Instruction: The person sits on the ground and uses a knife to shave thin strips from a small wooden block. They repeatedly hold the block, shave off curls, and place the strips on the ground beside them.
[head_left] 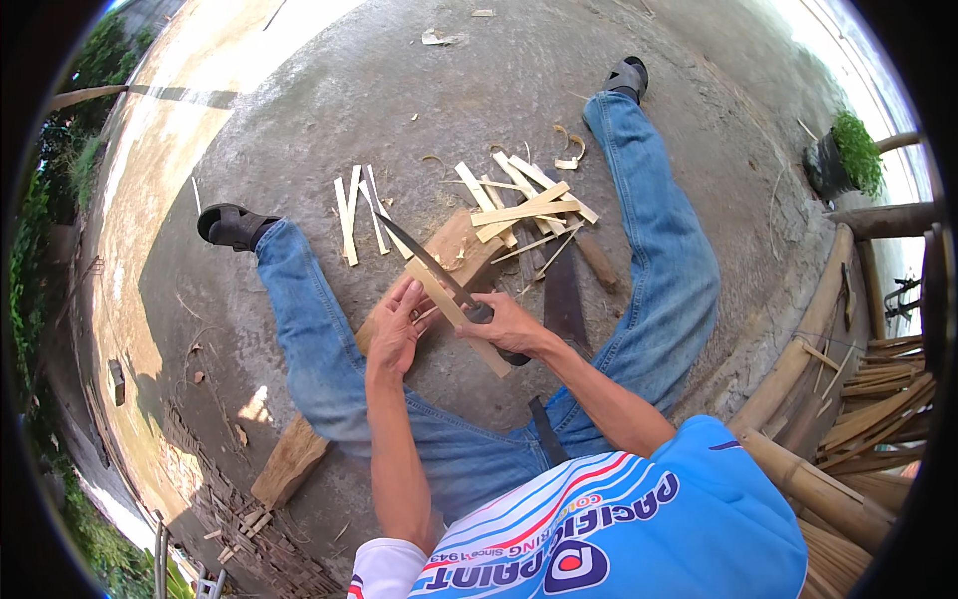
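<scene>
My left hand is closed around a flat pale wooden slat, which slants across in front of my lap. A knife with a long dark blade is gripped in my right hand. Its blade points up and to the left, lying along the slat; I cannot tell whether the edge bites into it. Beneath both hands is a thick wooden beam with shavings on top. The slat's lower end passes under my right hand.
Cut slats lie piled past the beam, with several more slats to the left. A dark flat blade-like piece lies by my right thigh. My legs spread either side on the concrete floor. Bamboo poles and a potted plant stand right.
</scene>
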Demonstrator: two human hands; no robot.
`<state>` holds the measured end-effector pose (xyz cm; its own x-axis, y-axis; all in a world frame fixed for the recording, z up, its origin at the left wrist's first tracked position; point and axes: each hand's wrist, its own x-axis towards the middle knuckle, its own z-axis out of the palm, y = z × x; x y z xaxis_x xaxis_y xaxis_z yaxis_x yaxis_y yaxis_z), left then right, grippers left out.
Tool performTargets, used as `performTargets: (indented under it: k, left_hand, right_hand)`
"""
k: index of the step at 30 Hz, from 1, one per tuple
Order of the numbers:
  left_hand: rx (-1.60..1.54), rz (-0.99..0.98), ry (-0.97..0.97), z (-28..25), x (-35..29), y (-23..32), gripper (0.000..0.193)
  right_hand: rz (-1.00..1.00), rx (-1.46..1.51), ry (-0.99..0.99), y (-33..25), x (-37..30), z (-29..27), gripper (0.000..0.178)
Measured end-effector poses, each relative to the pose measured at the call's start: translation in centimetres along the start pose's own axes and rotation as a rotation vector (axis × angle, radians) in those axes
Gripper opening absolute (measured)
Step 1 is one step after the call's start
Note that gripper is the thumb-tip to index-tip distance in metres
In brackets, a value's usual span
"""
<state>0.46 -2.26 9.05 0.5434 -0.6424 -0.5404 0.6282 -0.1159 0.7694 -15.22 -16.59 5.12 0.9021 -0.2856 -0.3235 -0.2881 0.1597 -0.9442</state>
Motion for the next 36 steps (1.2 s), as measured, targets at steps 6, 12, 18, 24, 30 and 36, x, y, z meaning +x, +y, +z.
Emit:
performTargets:
  k: [6, 12, 18, 24, 30, 36]
  left_hand:
    - [0.146, 0.288, 0.237, 0.3, -1.8, 4.3, 0.031]
    - [0.091, 0.661, 0.644, -2.7, -0.6, 0.9, 0.019]
    - [0.298, 0.581, 0.764, -3.3, -0.4, -2.0, 0.018]
    - [0.653, 0.548, 0.815, -2.0, -1.6, -1.6, 0.023]
    - [0.545, 0.618, 0.821, -5.2, -1.0, -3.5, 0.025]
    - [0.61, 0.557, 0.78, -3.7, -1.1, -2.0, 0.026]
  right_hand:
    - [0.002, -0.14, 0.199, -1.8, 0.3, 1.5, 0.048]
    - [0.198, -0.311, 0.276, 1.2, -1.1, 1.9, 0.045]
    - [0.176, -0.378, 0.228, 5.7, -2.1, 5.7, 0.053]
    - [0.059, -0.278, -0.004, 0.6, -1.6, 9.0, 0.054]
    - [0.211, -0.176, 0.073, 3.5, -0.3, 9.4, 0.053]
    - [0.075, -0.209, 0.211, 4.5, -0.5, 7.9, 0.051]
